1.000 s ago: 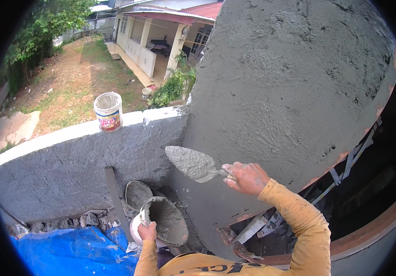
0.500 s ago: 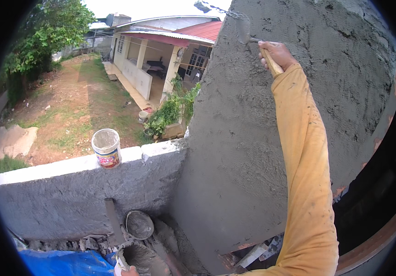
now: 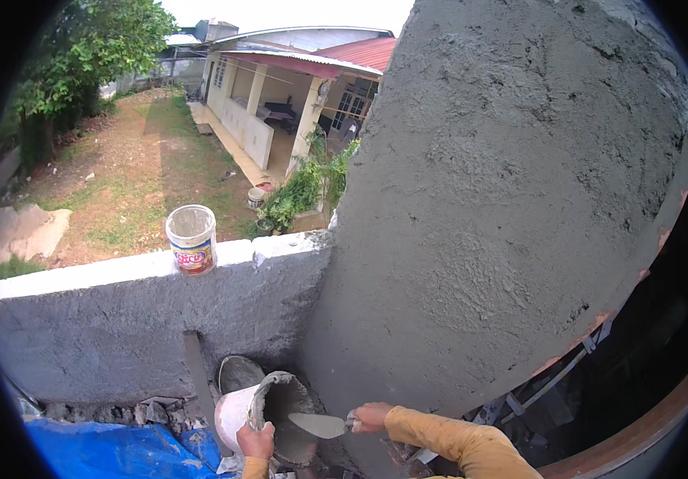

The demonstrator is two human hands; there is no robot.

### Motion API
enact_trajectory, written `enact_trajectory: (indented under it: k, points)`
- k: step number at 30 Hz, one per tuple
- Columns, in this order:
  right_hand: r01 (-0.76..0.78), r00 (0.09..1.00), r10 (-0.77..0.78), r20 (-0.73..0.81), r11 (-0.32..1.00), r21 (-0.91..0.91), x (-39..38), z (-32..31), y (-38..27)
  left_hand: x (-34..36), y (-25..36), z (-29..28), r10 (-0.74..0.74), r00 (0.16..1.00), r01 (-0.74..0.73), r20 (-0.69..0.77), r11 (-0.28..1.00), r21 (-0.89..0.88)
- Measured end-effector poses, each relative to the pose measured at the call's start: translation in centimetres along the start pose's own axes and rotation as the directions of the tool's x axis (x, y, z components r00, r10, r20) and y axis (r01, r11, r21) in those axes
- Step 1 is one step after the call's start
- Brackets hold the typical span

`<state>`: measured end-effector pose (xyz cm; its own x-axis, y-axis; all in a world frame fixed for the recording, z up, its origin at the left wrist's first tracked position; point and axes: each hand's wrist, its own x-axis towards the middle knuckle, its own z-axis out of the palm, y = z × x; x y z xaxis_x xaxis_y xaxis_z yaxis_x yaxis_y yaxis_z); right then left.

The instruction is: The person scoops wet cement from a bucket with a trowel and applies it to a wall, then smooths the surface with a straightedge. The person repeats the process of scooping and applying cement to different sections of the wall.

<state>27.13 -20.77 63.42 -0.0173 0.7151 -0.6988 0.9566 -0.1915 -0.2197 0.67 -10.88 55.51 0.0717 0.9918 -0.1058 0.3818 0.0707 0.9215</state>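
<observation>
While you look down along the freshly plastered column (image 3: 503, 207) that fills the right half of the frame, both of your hands work at the bottom centre. Your left hand (image 3: 257, 441) has its grip clamped on the rim of a tilted white bucket (image 3: 240, 411), whose mouth faces right and shows wet grey mortar (image 3: 289, 415) inside. Your right hand (image 3: 370, 417), in a yellow sleeve, has its grip closed around the handle of a trowel (image 3: 317, 425), and the pointed blade reaches left into the bucket's mouth, lying over the mortar. Just behind the bucket a second, darker pail (image 3: 238, 374) stands against the low grey parapet wall (image 3: 104, 335), beside an upright strip of wood. On the parapet's white top, at centre left, sits a small paint can (image 3: 191, 239) with a coloured label. A blue tarpaulin (image 3: 112, 451) covers the floor at lower left. Beyond the wall lie a grassy yard and a red-roofed house (image 3: 296, 72).
</observation>
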Motion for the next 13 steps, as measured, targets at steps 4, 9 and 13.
enact_trajectory:
  k: [4, 9, 13]
  points:
    - [-0.049, 0.967, 0.031, -0.252, 0.997, -0.067, 6.6, 7.5, -1.4, -3.5, 2.8, -0.1, 0.060, 0.997, -0.059, 0.056, 0.998, -0.015]
    - [-0.045, 0.880, 0.026, -0.474, 0.999, -0.029, 0.6, 5.6, 0.2, -2.2, 3.1, 1.4, -0.031, 0.999, 0.020, -0.011, 0.824, -0.566]
    - [-0.058, 0.927, 0.012, -0.375, 0.992, -0.112, -4.3, 0.7, 3.3, -2.4, 2.2, 2.9, -0.201, 0.979, 0.180, 0.024, 0.809, -0.559]
